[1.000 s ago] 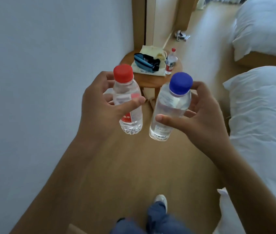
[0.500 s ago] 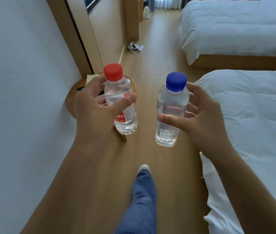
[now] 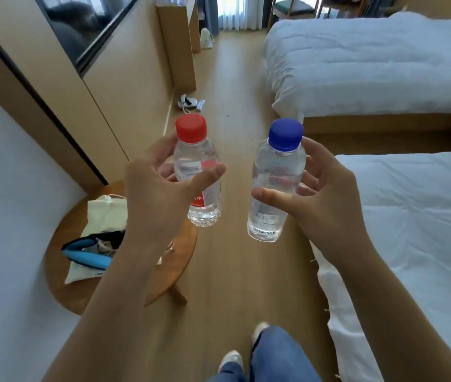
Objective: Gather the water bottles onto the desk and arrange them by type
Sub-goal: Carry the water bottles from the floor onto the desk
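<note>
Water bottles, two of them, were held up in front of the person, clear of any surface and well above the wooden floor (image 3: 235, 285). The red-capped bottle (image 3: 198, 177) sat upright in the left hand (image 3: 158, 197); the blue-capped bottle (image 3: 275, 183) leaned a little in the right hand (image 3: 326, 199). The two bottles were near each other but not touching.

From the head view, a round wooden tabletop (image 3: 183, 255) lay below and behind the left forearm, partly hidden by it. On it rested a white cloth bag (image 3: 103, 213) and a blue pouch (image 3: 86, 256), the pouch lying over the bag. A tan wall panel (image 3: 125, 78) with a dark screen (image 3: 80, 26) ran along the left side. On the right stood a near bed (image 3: 417, 230) with white bedding, close beside the right arm, and a far bed (image 3: 370, 64) beyond it. A pair of slippers (image 3: 189, 102) lay on the floor by the wall further on. The floor strip between the furniture ran ahead. The person's jeans (image 3: 274, 357) and a white shoe (image 3: 231, 359) showed at the bottom edge.

The left grip curled round the red-capped bottle's middle, thumb across the label in front and fingers behind. The right grip was looser and wider: thumb across the front of the blue-capped bottle's lower body, fingers spread along its far side up to the shoulder.
</note>
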Demonstrator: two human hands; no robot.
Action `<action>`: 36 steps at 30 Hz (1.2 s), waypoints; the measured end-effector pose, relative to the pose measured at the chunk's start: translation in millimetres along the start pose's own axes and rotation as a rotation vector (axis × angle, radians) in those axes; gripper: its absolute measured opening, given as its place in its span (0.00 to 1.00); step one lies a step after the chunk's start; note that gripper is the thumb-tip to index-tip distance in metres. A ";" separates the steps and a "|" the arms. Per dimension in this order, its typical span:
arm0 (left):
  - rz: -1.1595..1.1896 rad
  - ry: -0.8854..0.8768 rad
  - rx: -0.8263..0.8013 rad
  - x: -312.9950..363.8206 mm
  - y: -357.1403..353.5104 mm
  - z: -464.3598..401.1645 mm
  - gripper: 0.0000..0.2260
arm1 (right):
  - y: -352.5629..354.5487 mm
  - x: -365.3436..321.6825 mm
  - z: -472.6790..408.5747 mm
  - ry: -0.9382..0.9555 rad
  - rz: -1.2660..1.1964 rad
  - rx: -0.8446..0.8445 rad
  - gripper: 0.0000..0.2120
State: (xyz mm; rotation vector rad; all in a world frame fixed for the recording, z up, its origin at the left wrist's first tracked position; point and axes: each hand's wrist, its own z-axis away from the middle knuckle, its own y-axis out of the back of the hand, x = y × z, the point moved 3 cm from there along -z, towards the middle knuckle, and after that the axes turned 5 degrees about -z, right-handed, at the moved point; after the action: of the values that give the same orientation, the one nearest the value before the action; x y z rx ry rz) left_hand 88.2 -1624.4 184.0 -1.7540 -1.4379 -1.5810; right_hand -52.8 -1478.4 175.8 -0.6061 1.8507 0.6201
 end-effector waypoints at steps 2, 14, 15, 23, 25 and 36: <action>-0.006 0.010 0.004 -10.6 -22.7 -41.3 0.30 | 3.1 21.0 -44.5 0.003 0.003 -0.009 0.32; -0.013 0.029 0.065 -59.5 -181.5 -337.3 0.27 | 46.0 137.8 -378.7 0.007 0.002 -0.093 0.34; -0.004 0.028 0.068 -61.6 -190.6 -360.2 0.28 | 47.9 145.0 -405.3 0.005 0.002 -0.102 0.34; 0.031 0.057 0.094 -109.6 -242.7 -539.5 0.26 | 22.1 218.8 -595.8 -0.048 -0.025 -0.134 0.35; 0.046 0.047 0.094 -128.8 -253.9 -591.7 0.25 | 7.4 242.2 -645.1 -0.045 -0.033 -0.141 0.33; 0.065 -0.003 0.062 -193.3 -288.7 -904.9 0.26 | -71.7 308.5 -940.8 0.017 -0.012 -0.103 0.34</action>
State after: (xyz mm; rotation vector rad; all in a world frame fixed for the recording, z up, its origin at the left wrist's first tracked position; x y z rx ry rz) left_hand -587.1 -2319.8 183.8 -1.7505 -1.4020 -1.4858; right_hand -741.7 -2193.2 179.5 -0.6912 1.8385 0.7072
